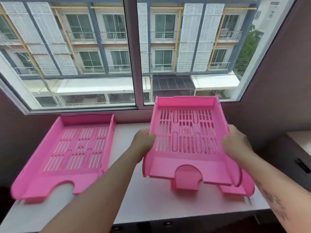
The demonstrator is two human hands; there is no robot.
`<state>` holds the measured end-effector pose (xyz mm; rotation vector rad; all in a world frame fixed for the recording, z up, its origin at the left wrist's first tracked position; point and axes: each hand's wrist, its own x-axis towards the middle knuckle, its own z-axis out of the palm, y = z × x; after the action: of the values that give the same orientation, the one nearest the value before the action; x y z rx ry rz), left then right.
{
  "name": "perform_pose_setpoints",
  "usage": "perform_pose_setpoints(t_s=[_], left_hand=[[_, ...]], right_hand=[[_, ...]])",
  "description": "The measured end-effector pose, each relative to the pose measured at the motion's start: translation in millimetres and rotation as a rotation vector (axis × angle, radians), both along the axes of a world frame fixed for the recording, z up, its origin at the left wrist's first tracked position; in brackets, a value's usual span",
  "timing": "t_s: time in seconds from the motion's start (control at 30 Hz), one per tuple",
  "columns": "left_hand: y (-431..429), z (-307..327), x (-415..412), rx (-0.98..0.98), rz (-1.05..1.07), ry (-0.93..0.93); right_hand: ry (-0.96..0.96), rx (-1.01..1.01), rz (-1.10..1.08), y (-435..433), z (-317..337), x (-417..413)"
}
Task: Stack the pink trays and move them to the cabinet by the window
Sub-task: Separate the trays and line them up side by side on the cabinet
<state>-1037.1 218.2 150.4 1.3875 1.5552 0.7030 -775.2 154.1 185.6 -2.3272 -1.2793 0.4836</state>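
Note:
A pink slotted tray (186, 140) is lifted and tilted in the middle right of the head view. My left hand (143, 145) grips its left wall and my right hand (237, 145) grips its right wall. Beneath it another pink tray (244, 187) lies on the white cabinet top (151, 199), with only its front edge and right corner showing. A third pink tray (67, 157) rests flat on the cabinet top at the left, its front overhanging the near edge.
A wide window (134, 56) runs along the back of the cabinet top. Dark walls close in on the left and right. A second surface (301, 142) with a dark handle below it stands at the right edge.

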Motion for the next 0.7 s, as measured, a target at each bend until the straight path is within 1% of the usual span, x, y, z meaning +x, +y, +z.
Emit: perform_pose_setpoints(t_s=[0.1, 0.17, 0.2, 0.3, 0.47, 0.6, 0.7], left_hand=[[-3, -5, -53, 0.008, 0.041, 0.086], [-8, -7, -82, 0.039, 0.047, 0.158], [-10, -7, -93, 0.063, 0.04, 0.165], [-21, 1, -105, 0.12, 0.0, 0.137], [-33, 6, -110, 0.123, -0.028, 0.118], [-44, -1, -122, 0.102, 0.05, 0.108], [-49, -9, -135, 0.103, 0.167, 0.142]], right_hand=[[0.037, 0.014, 0.037, 3, -13, -48], [0.082, 0.012, 0.017, 7, -27, -76], [0.106, 0.006, -0.009, 7, -35, -85], [0.166, 0.01, -0.066, -1, -50, -100], [0.149, 0.082, -0.069, -16, -49, -106], [0.148, 0.112, -0.015, -14, -49, -111], [0.185, 0.117, 0.07, -6, -50, -125]])
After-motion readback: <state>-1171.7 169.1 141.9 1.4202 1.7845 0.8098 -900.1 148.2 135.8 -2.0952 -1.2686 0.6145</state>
